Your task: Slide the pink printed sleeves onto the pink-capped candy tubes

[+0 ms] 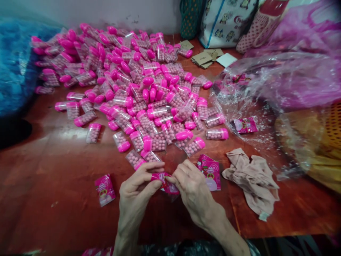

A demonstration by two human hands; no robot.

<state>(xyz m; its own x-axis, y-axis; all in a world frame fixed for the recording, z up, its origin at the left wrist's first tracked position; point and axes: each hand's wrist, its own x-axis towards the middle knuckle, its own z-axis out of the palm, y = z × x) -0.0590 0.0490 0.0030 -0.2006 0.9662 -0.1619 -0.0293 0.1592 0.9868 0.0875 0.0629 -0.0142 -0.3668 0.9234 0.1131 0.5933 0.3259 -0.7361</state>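
Observation:
Between my two hands is a pink printed wrapper (170, 187), its far side partly covered by fingers. My left hand (138, 183) pinches its left end with thumb and fingers. My right hand (190, 185) is closed on its right end, the thumb pressed near the middle. Whether a container is inside the wrapper I cannot tell. Flat pink wrappers (211, 174) lie just right of my right hand. A pink packet (104, 190) rests left of my left hand. Beyond my fingers spreads a large heap of clear, pink-capped candy containers (149, 122) filled with pink balls.
A crumpled beige cloth (252, 181) lies at the right. Behind it are clear plastic film (255, 89) and another pink packet (245, 125). Cardboard pieces (204, 58) and a patterned white bag (226, 23) are at the back. A blue bag (18, 64) stands far left.

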